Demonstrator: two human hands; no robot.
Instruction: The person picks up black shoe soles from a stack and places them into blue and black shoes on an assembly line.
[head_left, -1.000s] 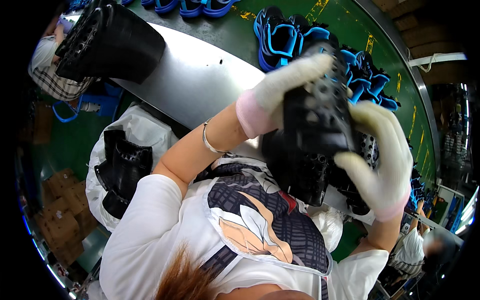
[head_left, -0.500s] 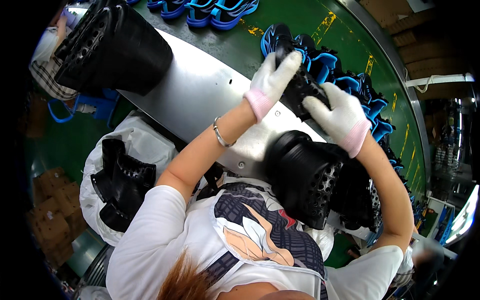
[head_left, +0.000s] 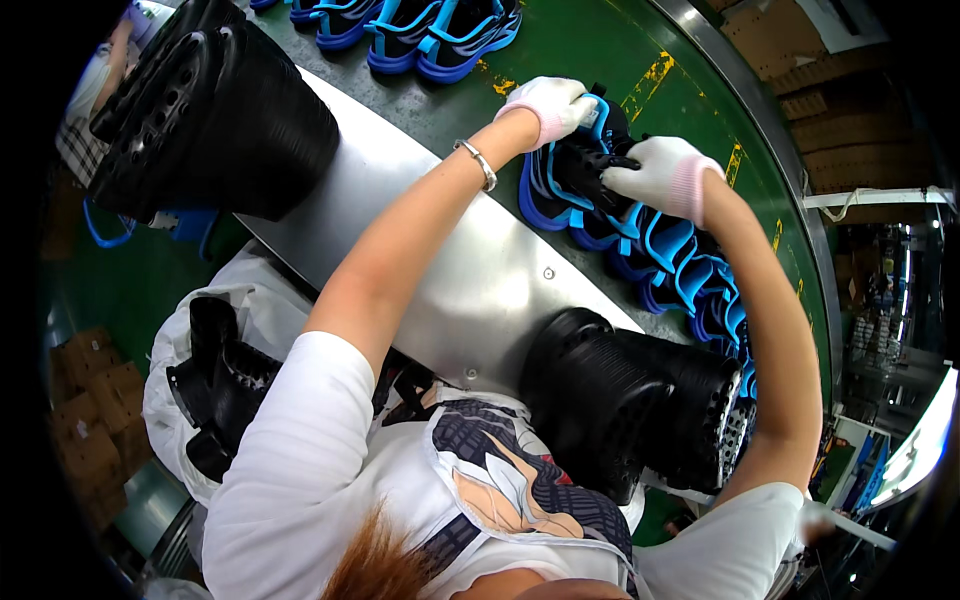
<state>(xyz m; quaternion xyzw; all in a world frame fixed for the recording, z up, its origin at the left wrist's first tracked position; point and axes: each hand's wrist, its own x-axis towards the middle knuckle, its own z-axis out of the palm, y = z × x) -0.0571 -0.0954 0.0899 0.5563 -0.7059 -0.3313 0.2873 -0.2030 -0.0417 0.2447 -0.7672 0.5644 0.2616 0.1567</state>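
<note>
Both my hands wear white gloves with pink cuffs. My left hand (head_left: pixel 553 106) is closed on the upper edge of a black sneaker with blue trim (head_left: pixel 541 193), at the near end of a row of sneakers. My right hand (head_left: pixel 655 177) is closed round one end of a black perforated piece, shaped like an insole (head_left: pixel 597 172). That piece lies against the sneaker's opening; how far it is inside, I cannot tell. A nested stack of similar black pieces (head_left: pixel 590 390) stands near my body, below my right forearm.
A metal ledge (head_left: pixel 440 260) runs between me and the green surface with the sneakers. A larger black stack (head_left: pixel 230 120) stands at its left end. More sneakers (head_left: pixel 440 40) stand at the far side. Black pieces (head_left: pixel 215 385) lie in a white bag at left. Another person (head_left: pixel 100 100) is at far left.
My left hand has let go of the black piece and moved onto the sneaker. My right hand has carried the piece from over the ledge's edge to the sneaker's opening.
</note>
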